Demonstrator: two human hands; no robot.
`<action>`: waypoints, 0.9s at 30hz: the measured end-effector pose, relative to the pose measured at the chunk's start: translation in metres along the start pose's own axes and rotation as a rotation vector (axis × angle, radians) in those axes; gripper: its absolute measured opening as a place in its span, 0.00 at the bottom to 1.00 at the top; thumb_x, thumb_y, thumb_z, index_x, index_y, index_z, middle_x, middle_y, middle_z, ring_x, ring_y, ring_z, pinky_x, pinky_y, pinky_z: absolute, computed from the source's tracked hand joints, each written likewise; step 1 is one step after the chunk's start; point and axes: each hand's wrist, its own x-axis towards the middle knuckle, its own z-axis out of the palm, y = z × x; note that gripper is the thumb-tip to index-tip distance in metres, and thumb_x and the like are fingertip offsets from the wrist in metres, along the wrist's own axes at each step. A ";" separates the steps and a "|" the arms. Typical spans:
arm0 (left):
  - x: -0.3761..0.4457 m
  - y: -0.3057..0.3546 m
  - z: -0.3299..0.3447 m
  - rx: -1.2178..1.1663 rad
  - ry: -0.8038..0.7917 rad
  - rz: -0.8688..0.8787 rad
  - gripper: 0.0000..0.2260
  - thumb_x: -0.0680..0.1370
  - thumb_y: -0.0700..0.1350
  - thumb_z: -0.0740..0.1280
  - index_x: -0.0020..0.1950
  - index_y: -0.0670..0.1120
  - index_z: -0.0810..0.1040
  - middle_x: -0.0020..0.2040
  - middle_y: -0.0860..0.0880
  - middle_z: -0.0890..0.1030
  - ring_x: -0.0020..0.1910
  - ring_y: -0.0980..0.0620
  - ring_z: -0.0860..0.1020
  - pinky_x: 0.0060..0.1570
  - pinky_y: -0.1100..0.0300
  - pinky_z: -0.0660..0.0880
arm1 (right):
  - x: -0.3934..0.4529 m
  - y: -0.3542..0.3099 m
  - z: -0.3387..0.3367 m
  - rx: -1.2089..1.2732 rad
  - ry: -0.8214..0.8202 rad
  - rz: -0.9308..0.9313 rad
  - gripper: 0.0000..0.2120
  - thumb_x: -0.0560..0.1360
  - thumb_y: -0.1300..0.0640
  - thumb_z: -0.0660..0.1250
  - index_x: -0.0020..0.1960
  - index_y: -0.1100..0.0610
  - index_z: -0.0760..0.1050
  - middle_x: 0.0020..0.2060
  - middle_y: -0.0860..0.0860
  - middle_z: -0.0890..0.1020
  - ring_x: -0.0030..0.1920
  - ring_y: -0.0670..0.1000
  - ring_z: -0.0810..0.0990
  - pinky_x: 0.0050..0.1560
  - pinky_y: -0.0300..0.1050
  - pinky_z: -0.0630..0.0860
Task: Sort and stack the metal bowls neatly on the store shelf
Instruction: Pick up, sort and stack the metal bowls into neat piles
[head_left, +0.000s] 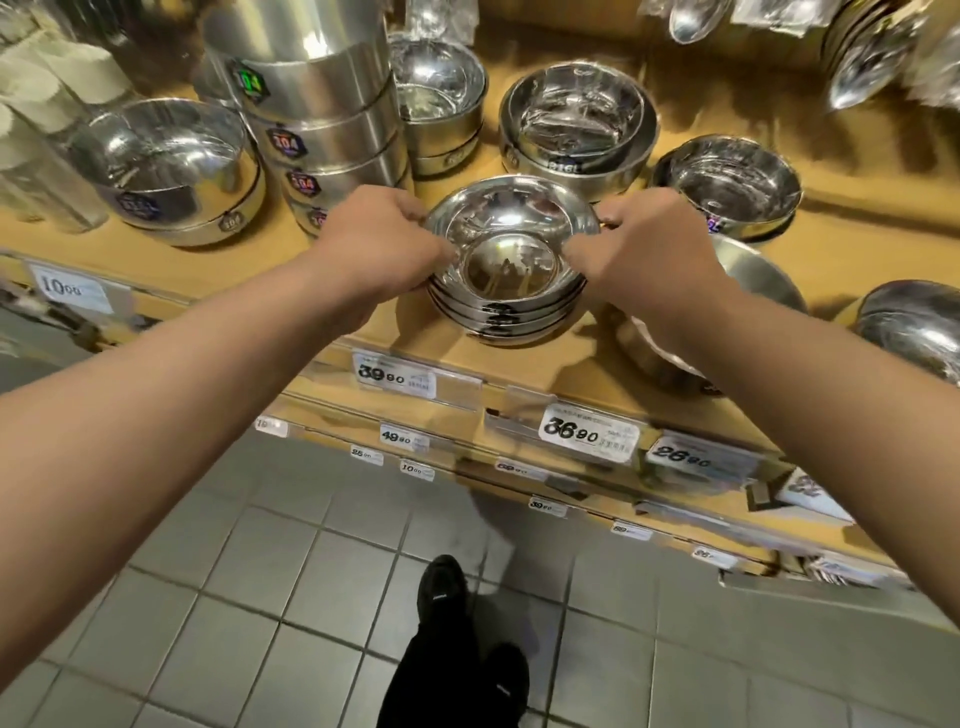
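Note:
A stack of several shiny metal bowls (506, 260) stands near the front edge of the wooden store shelf (291, 270). My left hand (379, 249) grips the stack's left rim with curled fingers. My right hand (639, 249) grips its right rim the same way. Around the stack stand more bowls: a tall tilted pile (322, 130) at the left, a wide bowl (166, 166) at the far left, nested bowls (576, 124) behind, and a single bowl (727, 187) at the right.
Another bowl (758, 280) lies partly under my right forearm, and one more (914, 322) sits at the right edge. Price tags (587, 431) line the shelf fronts. Lower shelves jut out below. My black shoes (441, 587) stand on grey floor tiles.

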 end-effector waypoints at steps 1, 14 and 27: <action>-0.001 0.001 0.000 0.010 -0.011 0.007 0.21 0.61 0.43 0.70 0.51 0.35 0.82 0.41 0.42 0.79 0.41 0.49 0.77 0.57 0.38 0.78 | 0.001 0.000 -0.001 0.008 -0.012 0.012 0.12 0.75 0.60 0.68 0.35 0.63 0.70 0.33 0.57 0.69 0.39 0.55 0.67 0.37 0.48 0.64; -0.005 0.004 0.000 -0.037 0.008 0.016 0.17 0.72 0.38 0.72 0.60 0.46 0.81 0.49 0.47 0.83 0.46 0.47 0.84 0.49 0.43 0.83 | 0.002 0.000 0.001 0.094 -0.080 0.112 0.14 0.76 0.59 0.66 0.48 0.72 0.78 0.37 0.59 0.74 0.40 0.56 0.72 0.37 0.49 0.65; 0.002 0.004 0.002 0.050 0.016 -0.049 0.15 0.69 0.37 0.72 0.54 0.31 0.81 0.46 0.38 0.82 0.48 0.39 0.83 0.53 0.35 0.80 | 0.004 0.001 0.006 -0.033 -0.092 0.191 0.17 0.75 0.57 0.69 0.33 0.59 0.65 0.29 0.52 0.67 0.31 0.51 0.65 0.31 0.43 0.60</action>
